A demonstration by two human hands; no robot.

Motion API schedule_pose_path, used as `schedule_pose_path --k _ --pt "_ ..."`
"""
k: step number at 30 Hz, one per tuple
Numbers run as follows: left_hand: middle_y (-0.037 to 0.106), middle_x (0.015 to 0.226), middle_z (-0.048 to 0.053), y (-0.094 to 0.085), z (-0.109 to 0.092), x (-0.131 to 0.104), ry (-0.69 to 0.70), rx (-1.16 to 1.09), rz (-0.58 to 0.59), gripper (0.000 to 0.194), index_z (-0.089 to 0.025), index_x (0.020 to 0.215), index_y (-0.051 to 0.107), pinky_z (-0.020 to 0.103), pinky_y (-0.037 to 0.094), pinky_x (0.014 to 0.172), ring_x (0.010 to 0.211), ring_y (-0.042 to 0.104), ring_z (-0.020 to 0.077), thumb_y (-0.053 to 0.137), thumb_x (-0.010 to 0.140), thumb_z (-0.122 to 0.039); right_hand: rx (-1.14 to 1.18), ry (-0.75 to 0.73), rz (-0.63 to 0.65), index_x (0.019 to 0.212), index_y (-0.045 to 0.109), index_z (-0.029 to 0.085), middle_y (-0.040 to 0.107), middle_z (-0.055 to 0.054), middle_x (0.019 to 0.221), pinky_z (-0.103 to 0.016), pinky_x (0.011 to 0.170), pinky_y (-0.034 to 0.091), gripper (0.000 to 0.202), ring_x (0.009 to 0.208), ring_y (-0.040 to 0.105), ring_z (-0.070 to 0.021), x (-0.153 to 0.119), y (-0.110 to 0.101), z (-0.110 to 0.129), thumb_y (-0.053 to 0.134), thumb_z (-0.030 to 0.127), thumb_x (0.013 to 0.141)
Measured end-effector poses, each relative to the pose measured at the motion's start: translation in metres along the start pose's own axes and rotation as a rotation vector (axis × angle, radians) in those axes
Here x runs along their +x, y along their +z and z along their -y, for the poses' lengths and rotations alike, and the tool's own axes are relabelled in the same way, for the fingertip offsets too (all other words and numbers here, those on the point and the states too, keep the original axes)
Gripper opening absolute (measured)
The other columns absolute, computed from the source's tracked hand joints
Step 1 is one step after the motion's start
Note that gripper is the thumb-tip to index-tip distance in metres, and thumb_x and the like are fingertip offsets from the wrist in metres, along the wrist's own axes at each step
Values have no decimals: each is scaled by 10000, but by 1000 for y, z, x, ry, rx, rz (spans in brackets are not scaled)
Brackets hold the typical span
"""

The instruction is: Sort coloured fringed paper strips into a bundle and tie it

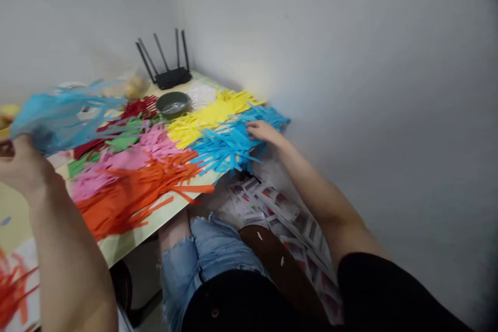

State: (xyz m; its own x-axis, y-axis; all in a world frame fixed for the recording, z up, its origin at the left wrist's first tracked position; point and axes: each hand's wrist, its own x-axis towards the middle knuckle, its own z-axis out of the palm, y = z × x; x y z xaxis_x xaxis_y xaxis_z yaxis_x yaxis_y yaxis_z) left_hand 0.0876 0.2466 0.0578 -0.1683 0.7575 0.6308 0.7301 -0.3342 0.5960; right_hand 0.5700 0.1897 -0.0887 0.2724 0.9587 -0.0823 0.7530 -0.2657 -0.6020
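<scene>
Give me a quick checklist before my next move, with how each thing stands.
1. Left hand gripping the blue sheet: ok.
2. Right hand at the blue pile: ok, fingertips over it.
3. Right hand closed on anything: cannot tell, too small and blurred.
4. Orange strips apart from the pink strips: not ok, they overlap.
5. Blue pile within the table edge: not ok, some strips stick out past it.
6. Router upright: ok, in the back corner.

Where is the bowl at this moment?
In the head view, left of centre, the bowl sits on the table, just in front of the router, between dark red strips and yellow strips.
</scene>
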Motion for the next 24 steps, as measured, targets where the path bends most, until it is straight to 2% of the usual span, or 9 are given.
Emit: schedule_pose_path --k 2,3,7,9,11,14,18,21,24 --pt "673 923 55 -42 0 -25 -17 163 -203 226 -245 799 429 411 514 856 977 667 268 546 803 -439 -67 -72 -42 1069 747 54 749 -210 1092 -437 989 518 327 1064 693 -321 -20 0 19 494 171 899" --pt "691 946 58 -56 -3 -41 -4 245 -175 201 -236 840 488 394 517 827 927 685 261 592 779 -397 -82 -123 -86 1045 750 59 740 -225 1107 -469 1025 487 328 1099 677 -340 -32 2 34 486 212 925" --pt "724 868 31 -78 -27 -102 66 453 290 167 -236 926 593 330 479 682 715 677 207 561 814 -356 107 -830 -308 1137 710 161 729 -149 1172 -450 1038 485 349 1134 657 -282 -93 26 128 535 410 966" --pt "729 846 30 -80 -37 -125 121 450 407 162 -229 917 595 315 468 656 661 658 191 516 839 -347 163 -1204 -217 1305 622 190 626 -136 1385 -485 1135 406 430 1331 531 -277 -117 47 181 583 427 949" --pt "728 831 31 -85 -42 -141 174 381 492 161 -220 913 590 293 470 650 666 657 181 481 859 -326 140 -1394 -92 1382 556 181 542 -138 1481 -501 1172 344 501 1428 411 -283 -129 68 224 614 386 929" --pt "724 821 19 -96 -39 -155 149 301 542 161 -214 928 601 260 463 634 642 637 154 475 880 -302 21 -1422 115 1215 640 140 681 -137 1235 -430 1026 416 335 1180 571 -266 -128 87 259 584 201 890" --pt "745 845 29 -101 -24 -155 10 145 495 245 -204 977 671 259 487 669 707 661 173 576 862 -398 -43 -1278 326 963 680 136 703 -63 863 -267 740 375 210 800 589 -165 -122 74 270 511 106 844" --pt "755 816 38 -97 -6 -149 -52 7 538 295 -193 905 719 281 513 706 723 669 194 611 838 -458 -59 -1220 303 929 680 138 685 -46 811 -251 684 322 193 734 560 -149 -123 49 273 516 117 830" --pt "736 748 55 -99 12 -142 -76 138 535 279 -200 800 718 337 536 765 735 670 230 591 839 -446 -127 -1157 206 984 689 147 695 -50 838 -258 683 314 237 733 561 -159 -124 29 274 534 101 811"
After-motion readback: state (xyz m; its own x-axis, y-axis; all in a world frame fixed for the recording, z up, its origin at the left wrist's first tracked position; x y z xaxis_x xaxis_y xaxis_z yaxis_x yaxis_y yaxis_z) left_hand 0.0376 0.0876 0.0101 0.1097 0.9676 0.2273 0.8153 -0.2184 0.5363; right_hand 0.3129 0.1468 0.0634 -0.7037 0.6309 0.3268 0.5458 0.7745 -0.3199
